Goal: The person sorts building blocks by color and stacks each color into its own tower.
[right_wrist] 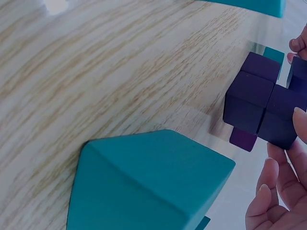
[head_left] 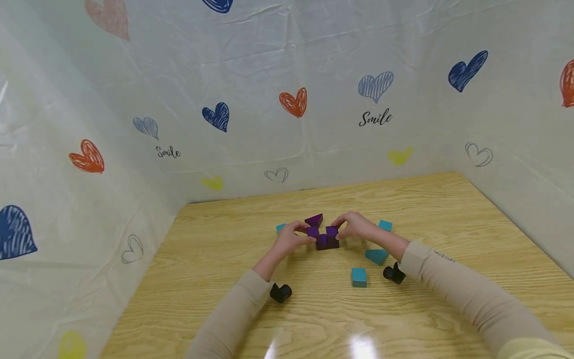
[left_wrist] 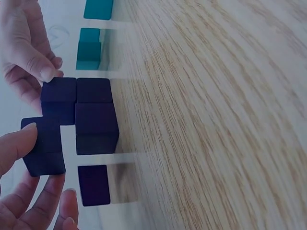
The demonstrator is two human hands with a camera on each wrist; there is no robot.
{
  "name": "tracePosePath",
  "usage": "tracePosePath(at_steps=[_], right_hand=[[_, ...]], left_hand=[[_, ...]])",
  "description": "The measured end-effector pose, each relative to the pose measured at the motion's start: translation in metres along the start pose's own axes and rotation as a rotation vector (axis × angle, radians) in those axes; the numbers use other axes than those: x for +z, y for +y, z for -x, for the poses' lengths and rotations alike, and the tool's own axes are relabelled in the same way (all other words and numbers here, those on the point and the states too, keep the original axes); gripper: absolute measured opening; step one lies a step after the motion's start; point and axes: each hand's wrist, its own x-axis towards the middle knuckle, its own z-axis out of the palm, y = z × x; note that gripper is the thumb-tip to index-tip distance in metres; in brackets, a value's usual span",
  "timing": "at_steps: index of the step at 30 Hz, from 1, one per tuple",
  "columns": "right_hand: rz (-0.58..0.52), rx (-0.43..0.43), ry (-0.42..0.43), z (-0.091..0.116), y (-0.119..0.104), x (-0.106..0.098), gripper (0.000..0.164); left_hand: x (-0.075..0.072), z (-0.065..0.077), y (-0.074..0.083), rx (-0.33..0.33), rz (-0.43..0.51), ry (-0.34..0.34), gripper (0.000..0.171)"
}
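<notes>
Both hands are pinching, near the middle of the head view. The left hand (head_left: 291, 238) holds a dark purple cube with smooth faces (left_wrist: 44, 143) between the thumb and the fingers. This cube is a little tilted, and in the left wrist view a narrow gap is visible between it and the lower blocks.

The right hand (head_left: 355, 226) pinches a second dark purple cube (right_wrist: 282, 115), which sits on the right one of two lower dark purple cubes (left_wrist: 97, 127). These two lower cubes stand side by side, touching, on the light wood-grain desk (head_left: 211, 254).

Just behind this group, slightly higher in the head view, is a purple triangular block (head_left: 314, 220).

Several teal blocks are around. A teal square-faced block (head_left: 358, 277) lies below the group, toward the lower centre of the frame. A teal wedge-shaped block (head_left: 375, 256) is near the right forearm, and a teal block (head_left: 385, 225) is beyond this forearm. One more teal block (head_left: 280, 227) is partly hidden behind the left hand.

Each beige sleeve (head_left: 233, 311) has a small black device (head_left: 280, 293) near its cuff. Behind the desk, a white sheet with coloured hearts (head_left: 251, 65) fills the upper frame.
</notes>
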Motion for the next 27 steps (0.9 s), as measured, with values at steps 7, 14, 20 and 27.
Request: tracePosePath(at_steps=[7,14,20,27], right_hand=[[-0.004,0.011,0.006,0.001,-0.001,-0.001,0.035],[-0.011,-0.006,0.002,0.001,-0.003,0.000,0.036],[0.004,-0.009,0.017,-0.001,-0.001,0.001,0.035],[0.015,-0.012,0.018,-0.002,0.001,0.000,0.035]], left_hand=[[0.007,-0.004,0.004,-0.009,-0.003,0.007,0.037],[0.010,-0.005,0.002,-0.010,0.005,0.001,0.036],[0.016,-0.009,-0.002,-0.009,0.019,0.003,0.037],[0.019,-0.010,0.001,-0.012,0.020,0.009,0.038]])
